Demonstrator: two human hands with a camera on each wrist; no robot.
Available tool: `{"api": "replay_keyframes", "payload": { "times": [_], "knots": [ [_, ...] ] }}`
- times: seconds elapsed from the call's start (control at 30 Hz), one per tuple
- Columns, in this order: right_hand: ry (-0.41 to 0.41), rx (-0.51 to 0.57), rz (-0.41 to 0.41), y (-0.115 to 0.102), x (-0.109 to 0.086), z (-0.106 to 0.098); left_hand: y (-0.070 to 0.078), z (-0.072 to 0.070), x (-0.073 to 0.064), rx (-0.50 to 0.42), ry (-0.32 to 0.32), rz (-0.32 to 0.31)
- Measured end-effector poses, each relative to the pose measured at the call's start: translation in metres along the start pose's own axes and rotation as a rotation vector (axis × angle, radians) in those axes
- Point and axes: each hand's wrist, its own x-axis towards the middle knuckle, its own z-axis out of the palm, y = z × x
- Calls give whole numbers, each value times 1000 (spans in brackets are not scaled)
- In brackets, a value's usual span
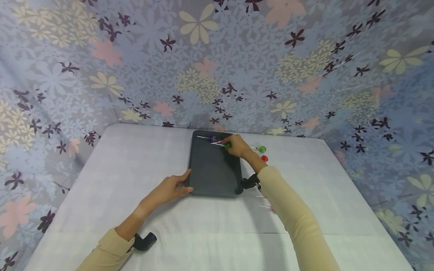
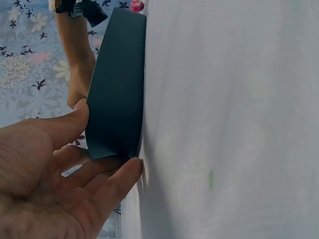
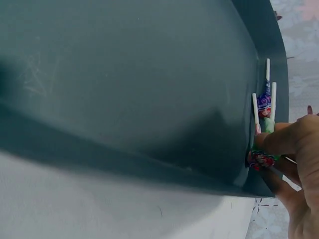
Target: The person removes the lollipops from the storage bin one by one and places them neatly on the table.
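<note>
A dark grey rectangular tray lies on the white-covered table. My left hand holds its near left corner; in the left wrist view the thumb touches the rim and the fingers reach the lower edge of the tray wall. Over the far right corner, my right hand pinches a green-wrapped lollipop, its white stick pointing left. Beside it in the tray, along the far wall, lies a purple-wrapped lollipop. Another white stick shows close by, its wrapped end partly hidden by my fingers.
Right of the tray lie more lollipops: a green one, a red one and a pink one partly behind my right sleeve. Further white sticks show there. A floral cloth hangs behind the table.
</note>
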Motion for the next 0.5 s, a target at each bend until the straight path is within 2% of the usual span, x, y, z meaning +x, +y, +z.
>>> {"api": "replay_keyframes", "payload": {
  "times": [0.23, 0.5],
  "knots": [
    [110, 106, 10, 0, -5, -1, -2, 0, -1, -4, 4, 19],
    [151, 193, 25, -1, -16, -4, -2, 2, -2, 2, 1, 18]
  ]
}}
